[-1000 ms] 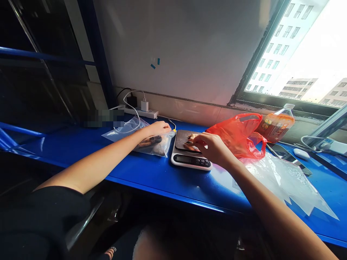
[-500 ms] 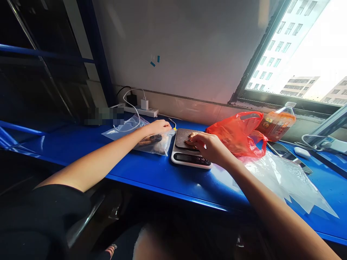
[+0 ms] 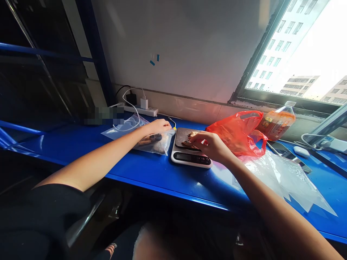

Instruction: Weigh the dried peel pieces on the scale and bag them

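My left hand [image 3: 159,125] is closed on the upper edge of a clear zip bag [image 3: 164,147], close to its yellow slider [image 3: 175,128]. Dark and pale dried-looking pieces [image 3: 154,138] show through the plastic. To the right of the bag stands a white kitchen scale [image 3: 173,156] with a dark weighing plate [image 3: 182,133]. Over that plate my right hand [image 3: 210,143] is closed, its fingertips pinching brown-and-pale dried pieces [image 3: 189,143]. Their exact kind is not clear. Pale crumbs dot the plate, and my right fingers partly cover it.
A red plastic bag [image 3: 234,133] sits right of the scale, with an orange-labelled bottle [image 3: 279,122] behind it. Flat clear bags [image 3: 282,177], a phone [image 3: 288,155] and a white mouse [image 3: 301,151] lie farther right. A power strip [image 3: 141,110] with cables runs along the wall.
My right fingers have shifted slightly and more of the brown pieces now shows on the plate beneath them. The left hand stays at the zip bag's edge.
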`<state>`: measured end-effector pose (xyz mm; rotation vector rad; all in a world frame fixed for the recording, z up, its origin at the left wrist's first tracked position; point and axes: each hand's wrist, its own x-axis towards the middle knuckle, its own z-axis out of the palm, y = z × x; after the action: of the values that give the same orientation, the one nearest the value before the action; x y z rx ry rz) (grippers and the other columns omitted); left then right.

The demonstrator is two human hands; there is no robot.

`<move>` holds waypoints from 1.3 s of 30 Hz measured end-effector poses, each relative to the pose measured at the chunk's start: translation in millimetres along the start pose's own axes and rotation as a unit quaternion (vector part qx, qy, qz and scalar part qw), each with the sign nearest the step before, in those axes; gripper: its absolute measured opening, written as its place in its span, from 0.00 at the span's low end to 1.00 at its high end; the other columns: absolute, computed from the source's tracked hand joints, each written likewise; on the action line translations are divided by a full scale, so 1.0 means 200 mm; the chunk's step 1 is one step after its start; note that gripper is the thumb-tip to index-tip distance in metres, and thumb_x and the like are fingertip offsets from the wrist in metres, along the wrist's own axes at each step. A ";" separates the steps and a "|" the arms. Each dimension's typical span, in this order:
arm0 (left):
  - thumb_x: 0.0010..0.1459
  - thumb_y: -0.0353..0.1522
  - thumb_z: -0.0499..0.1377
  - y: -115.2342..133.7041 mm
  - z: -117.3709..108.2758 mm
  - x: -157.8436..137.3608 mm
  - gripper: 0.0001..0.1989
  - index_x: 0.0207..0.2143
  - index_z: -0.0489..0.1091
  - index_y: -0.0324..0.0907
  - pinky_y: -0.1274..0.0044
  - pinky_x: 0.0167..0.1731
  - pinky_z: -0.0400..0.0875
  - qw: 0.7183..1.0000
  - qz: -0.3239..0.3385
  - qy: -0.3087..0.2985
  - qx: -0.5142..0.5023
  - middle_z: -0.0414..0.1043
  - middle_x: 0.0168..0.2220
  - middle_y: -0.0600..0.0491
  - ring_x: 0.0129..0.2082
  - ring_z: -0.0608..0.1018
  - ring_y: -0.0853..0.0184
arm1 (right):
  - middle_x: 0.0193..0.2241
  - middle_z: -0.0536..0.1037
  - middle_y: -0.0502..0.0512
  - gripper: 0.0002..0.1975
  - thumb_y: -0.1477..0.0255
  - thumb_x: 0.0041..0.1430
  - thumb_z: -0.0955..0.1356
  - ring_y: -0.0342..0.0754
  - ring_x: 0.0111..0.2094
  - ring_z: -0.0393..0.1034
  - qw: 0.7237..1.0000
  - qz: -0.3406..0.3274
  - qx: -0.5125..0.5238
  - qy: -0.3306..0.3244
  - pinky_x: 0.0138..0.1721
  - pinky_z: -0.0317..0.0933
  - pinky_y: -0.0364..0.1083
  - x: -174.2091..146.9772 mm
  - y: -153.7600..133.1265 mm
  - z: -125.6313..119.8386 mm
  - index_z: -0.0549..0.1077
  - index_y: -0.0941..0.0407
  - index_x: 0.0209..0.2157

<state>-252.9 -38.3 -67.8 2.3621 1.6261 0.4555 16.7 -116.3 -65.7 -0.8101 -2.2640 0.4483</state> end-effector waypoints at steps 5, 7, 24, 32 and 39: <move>0.53 0.42 0.52 0.01 0.00 0.00 0.18 0.32 0.74 0.38 0.78 0.26 0.60 1.000 0.001 -0.004 -0.004 0.74 0.30 0.51 0.28 0.72 0.65 | 0.34 0.78 0.53 0.06 0.72 0.57 0.66 0.43 0.33 0.70 0.997 0.054 0.047 0.000 0.35 0.63 0.43 0.00 -0.01 0.00 0.75 0.57 0.31; 0.53 0.42 0.52 0.01 0.00 0.00 0.18 0.32 0.75 0.38 0.78 0.27 0.60 1.000 0.003 -0.004 -0.006 0.74 0.30 0.51 0.28 0.72 0.65 | 0.33 0.78 0.54 0.07 0.71 0.56 0.66 0.44 0.33 0.70 0.995 0.067 0.076 -0.006 0.35 0.64 0.43 0.00 -0.01 -0.01 0.76 0.58 0.30; 0.53 0.45 0.52 -0.01 0.01 0.01 0.20 0.30 0.74 0.38 0.78 0.25 0.58 1.000 0.004 -0.006 -0.015 0.73 0.29 0.51 0.26 0.71 0.67 | 0.29 0.78 0.53 0.07 0.69 0.54 0.68 0.45 0.30 0.72 0.994 0.076 0.083 0.001 0.31 0.65 0.43 0.00 -0.04 -0.01 0.77 0.57 0.29; 0.53 0.43 0.53 0.01 0.00 0.00 0.18 0.30 0.74 0.38 0.78 0.25 0.59 1.000 -0.001 -0.001 -0.017 0.73 0.28 0.52 0.27 0.72 0.66 | 0.31 0.78 0.53 0.08 0.71 0.57 0.66 0.43 0.31 0.71 0.999 0.032 0.036 -0.003 0.34 0.64 0.43 0.00 -0.02 0.00 0.76 0.57 0.30; 0.53 0.43 0.52 0.00 0.00 0.00 0.18 0.32 0.74 0.39 0.77 0.27 0.62 1.000 -0.006 0.009 -0.013 0.74 0.30 0.50 0.30 0.73 0.64 | 0.32 0.79 0.54 0.08 0.77 0.56 0.66 0.44 0.31 0.71 0.998 0.012 -0.054 0.042 0.36 0.64 0.44 0.01 0.03 0.03 0.77 0.57 0.30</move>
<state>-252.2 -38.8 -68.2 2.3357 1.6305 0.4933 14.4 -111.2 -72.2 -0.8941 -2.2184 0.2983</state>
